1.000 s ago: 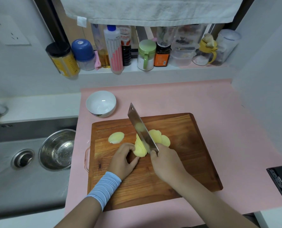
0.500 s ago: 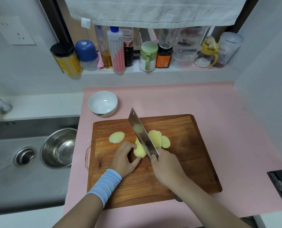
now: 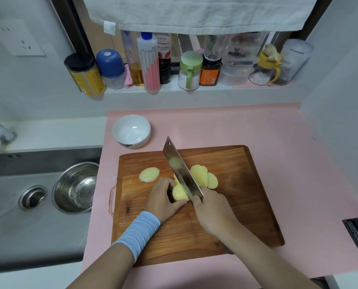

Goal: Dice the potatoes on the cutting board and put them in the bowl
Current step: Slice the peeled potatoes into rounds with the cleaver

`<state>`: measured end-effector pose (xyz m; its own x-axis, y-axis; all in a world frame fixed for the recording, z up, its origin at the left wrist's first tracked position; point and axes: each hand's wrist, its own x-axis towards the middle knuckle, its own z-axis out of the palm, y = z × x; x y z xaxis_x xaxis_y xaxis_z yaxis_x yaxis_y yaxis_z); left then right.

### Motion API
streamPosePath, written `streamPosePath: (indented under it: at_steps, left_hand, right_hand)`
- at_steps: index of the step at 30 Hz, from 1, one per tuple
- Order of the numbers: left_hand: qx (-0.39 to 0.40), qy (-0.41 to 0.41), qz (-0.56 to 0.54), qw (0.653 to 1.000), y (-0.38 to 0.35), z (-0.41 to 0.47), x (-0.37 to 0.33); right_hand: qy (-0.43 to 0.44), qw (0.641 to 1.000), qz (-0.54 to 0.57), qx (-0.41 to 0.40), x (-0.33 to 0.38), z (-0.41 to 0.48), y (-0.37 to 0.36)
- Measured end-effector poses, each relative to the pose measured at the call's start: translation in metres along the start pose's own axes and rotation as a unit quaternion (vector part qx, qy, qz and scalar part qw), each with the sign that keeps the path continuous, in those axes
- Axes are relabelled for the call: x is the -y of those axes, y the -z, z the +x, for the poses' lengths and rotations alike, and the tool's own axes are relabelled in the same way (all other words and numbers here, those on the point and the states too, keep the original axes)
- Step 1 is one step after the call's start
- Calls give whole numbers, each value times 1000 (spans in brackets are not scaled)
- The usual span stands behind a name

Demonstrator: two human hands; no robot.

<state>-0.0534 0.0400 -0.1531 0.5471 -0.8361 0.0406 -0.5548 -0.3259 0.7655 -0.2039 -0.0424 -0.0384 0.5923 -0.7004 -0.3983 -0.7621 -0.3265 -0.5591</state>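
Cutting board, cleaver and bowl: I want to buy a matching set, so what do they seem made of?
Cutting board: wood by the look, reddish-brown with visible grain, fairly matte.
Cleaver: probably steel, a grey, shiny, reflective blade.
Bowl: likely glazed ceramic, white and glossy with a highlight inside.

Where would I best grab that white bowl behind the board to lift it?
By its right rim, from above: the bowl stands upright and empty, with bare pink mat on that side, so a thumb inside and fingers outside should probably pinch it firmly.
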Motion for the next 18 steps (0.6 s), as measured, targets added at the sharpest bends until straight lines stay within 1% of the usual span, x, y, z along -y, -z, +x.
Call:
streamPosePath:
  at_steps: [6, 11, 13, 16, 18]
  left_hand:
    - [-10, -17, -10, 1000, 3, -5, 7]
    - [-21, -30, -24, 999, 10, -21, 17]
    - [-5, -41, -38, 998, 13, -25, 23]
    - [30, -34, -60, 997, 17, -25, 24]
    - [60, -54, -55, 995, 22, -22, 21]
  right_hand:
    - [11, 1000, 0, 1, 3, 0, 4]
    - [14, 1000, 0, 17, 4, -4, 7]
    - [18, 999, -5, 27, 4, -4, 8]
    - [24, 999, -19, 39, 3, -6, 6]
    - [24, 998, -26, 45, 2, -8, 1]
